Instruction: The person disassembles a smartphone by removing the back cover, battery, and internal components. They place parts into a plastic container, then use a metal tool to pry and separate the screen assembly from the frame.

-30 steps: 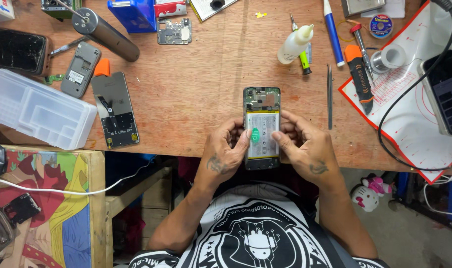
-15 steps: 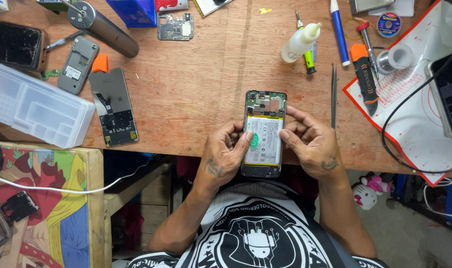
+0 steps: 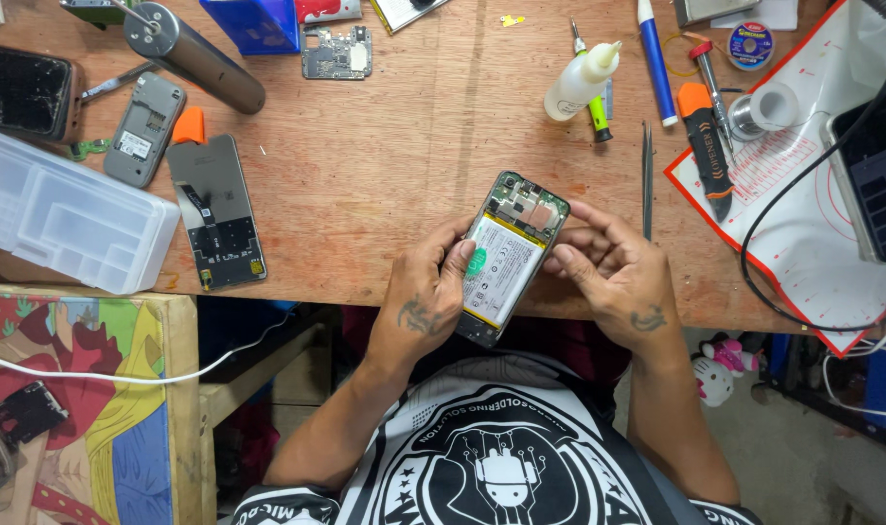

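The wooden tabletop (image 3: 385, 185) fills most of the view, with a white and red work mat (image 3: 803, 224) on its right end and a clear plastic compartment box (image 3: 59, 219) at its left edge. A dark screen panel (image 3: 214, 214) lies flat beside the box, a grey metal cylinder (image 3: 195, 56) above it. Near the front edge, an opened phone (image 3: 509, 258) with its back cover off is tilted, its white battery showing. The left hand (image 3: 428, 306) curls around the phone's left side, thumb pressed on the battery. The right hand (image 3: 613, 272) grips the right edge, fingers bent against the frame. A white glue bottle (image 3: 581, 83) and thin tweezers (image 3: 646, 180) lie further back.
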